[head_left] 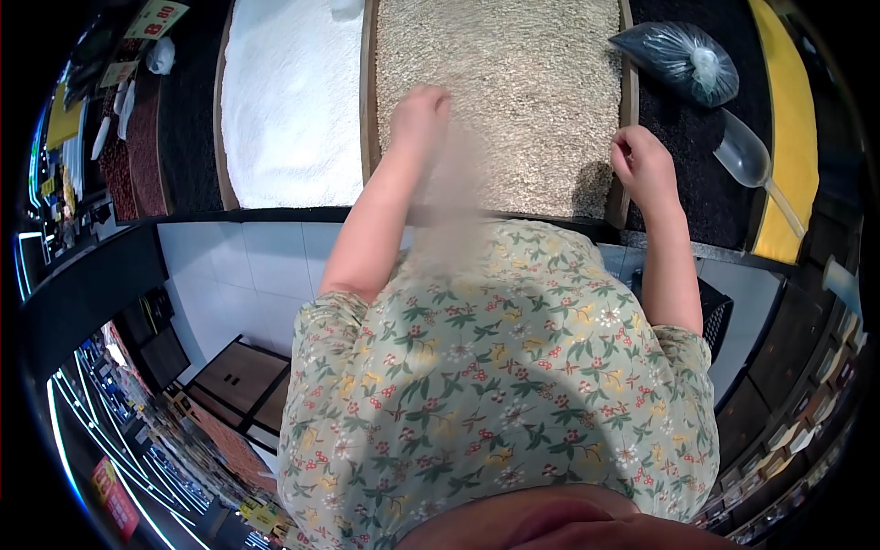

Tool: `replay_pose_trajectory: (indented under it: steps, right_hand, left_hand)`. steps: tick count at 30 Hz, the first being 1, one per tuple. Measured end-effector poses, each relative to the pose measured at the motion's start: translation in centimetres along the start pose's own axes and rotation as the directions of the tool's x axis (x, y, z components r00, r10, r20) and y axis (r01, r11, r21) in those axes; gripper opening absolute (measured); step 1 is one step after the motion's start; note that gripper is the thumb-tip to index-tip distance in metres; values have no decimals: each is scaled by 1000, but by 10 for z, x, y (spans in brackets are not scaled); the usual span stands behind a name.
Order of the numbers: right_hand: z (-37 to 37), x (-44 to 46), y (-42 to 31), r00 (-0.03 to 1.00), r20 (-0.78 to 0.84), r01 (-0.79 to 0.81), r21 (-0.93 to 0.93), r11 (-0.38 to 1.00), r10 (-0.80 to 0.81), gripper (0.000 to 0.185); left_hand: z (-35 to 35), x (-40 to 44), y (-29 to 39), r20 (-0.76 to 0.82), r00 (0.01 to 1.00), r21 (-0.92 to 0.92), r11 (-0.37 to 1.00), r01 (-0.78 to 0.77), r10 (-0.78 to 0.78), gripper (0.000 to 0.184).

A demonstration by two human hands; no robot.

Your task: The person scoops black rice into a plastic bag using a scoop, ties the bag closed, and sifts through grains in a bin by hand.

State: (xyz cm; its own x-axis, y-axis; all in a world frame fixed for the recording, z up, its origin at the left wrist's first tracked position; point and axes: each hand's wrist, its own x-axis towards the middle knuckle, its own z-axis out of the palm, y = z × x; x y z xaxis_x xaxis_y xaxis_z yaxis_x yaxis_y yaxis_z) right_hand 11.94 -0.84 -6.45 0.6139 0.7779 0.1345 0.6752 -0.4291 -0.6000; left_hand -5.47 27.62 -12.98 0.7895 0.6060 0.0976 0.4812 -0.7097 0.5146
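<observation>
My left hand (421, 119) is above the left side of a bin of pale flaked grain (522, 101), near the wooden divider. Its fingers are curled closed, and I cannot make out anything in them. A blurred greyish streak (456, 206) runs down beside my left forearm; what it is does not show. My right hand (645, 168) is at the divider (628, 115) between the pale flakes and a bin of black grains (676, 206). Its thumb and fingers curl into a loose fist, with no object visible. A clear scoop (742, 153) rests in the black grains to its right.
A tied plastic bag of dark contents (683, 60) lies in the black bin above the scoop. To the left are a bin of white grain (293, 110) and darker bins (191, 110). Yellow edging (790, 137) borders the right side. A dark ledge (275, 215) runs along the bins' front.
</observation>
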Motion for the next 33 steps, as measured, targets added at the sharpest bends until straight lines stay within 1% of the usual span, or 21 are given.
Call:
replay_pose_trajectory:
  steps: [1, 4, 6, 7, 9, 14, 17, 19, 20, 22, 23, 25, 26, 28, 29, 30, 31, 32, 33]
  right_hand:
    - [1, 0, -1, 999, 22, 43, -10, 999, -43, 8]
    - [1, -1, 0, 1000, 29, 6, -5, 1000, -6, 8]
    - [-2, -1, 7, 995, -1, -102, -12, 995, 102, 8]
    - [-3, -1, 11, 991, -3, -134, -18, 991, 134, 8]
    - [-10, -1, 16, 985, -17, -172, -55, 984, 171, 8]
    - [-15, -3, 32, 980, -61, -193, -88, 977, 188, 8]
    - [-18, -4, 39, 976, -72, -214, -107, 971, 207, 8]
    - [-19, -6, 43, 969, -94, -241, -144, 960, 229, 8]
    - [-20, -8, 47, 972, -115, -226, -182, 957, 207, 8]
    - [-24, -11, 52, 965, -118, -256, -212, 943, 235, 8]
    - [-27, -12, 55, 959, -118, -279, -237, 931, 257, 8]
    - [-29, -15, 60, 952, -122, -304, -246, 921, 281, 9]
    - [-29, -16, 61, 946, -118, -322, -250, 913, 302, 9]
    - [-29, -18, 62, 936, -132, -350, -271, 896, 326, 9]
    - [-29, -18, 62, 927, -143, -375, -292, 880, 348, 10]
    - [-28, -19, 63, 926, -144, -375, -291, 880, 348, 10]
    - [-27, -19, 65, 935, -186, -347, -292, 891, 304, 11]
    - [-26, -19, 65, 939, -227, -319, -294, 901, 258, 13]
    - [-26, -19, 64, 939, -230, -319, -293, 901, 257, 13]
  left_hand:
    - [2, 2, 0, 27, 999, 21, 1000, -18, 18, 15]
    - [7, 4, -3, 2, 998, 24, 998, -56, 56, 12]
    - [8, 5, -5, 8, 997, 61, 995, -73, 72, 11]
    - [8, 4, -5, 13, 996, 94, 991, -92, 91, 10]
    - [10, 5, -7, 1, 995, 91, 991, -103, 103, 9]
    - [15, 7, -9, -27, 991, 105, 986, -129, 133, 6]
    - [16, 7, -10, -53, 982, 108, 979, -174, 180, 5]
    - [14, 7, -8, -46, 982, 90, 980, -179, 184, 4]
    - [14, 6, -6, -44, 981, 87, 979, -184, 189, 4]
    - [14, 3, -4, -48, 991, 47, 992, -121, 123, 4]
    - [13, 2, -3, -46, 990, 42, 991, -128, 130, 4]
    - [10, -1, -2, -33, 997, 55, 996, -75, 76, 8]
    - [9, -2, -1, -32, 996, 53, 996, -78, 80, 8]
    - [8, -6, -1, -56, 998, -5, 999, -34, 34, 10]
    - [6, -8, -1, -56, 998, -4, 999, -35, 35, 10]
    - [4, -10, -1, -33, 999, -43, 999, 20, -22, 9]
    - [2, -13, 0, -8, 997, -80, 994, 77, -78, 10]
    - [-1, -16, 2, -10, 997, -79, 994, 75, -76, 10]
    - [-5, -20, 5, 21, 992, -75, 989, 124, -123, 11]
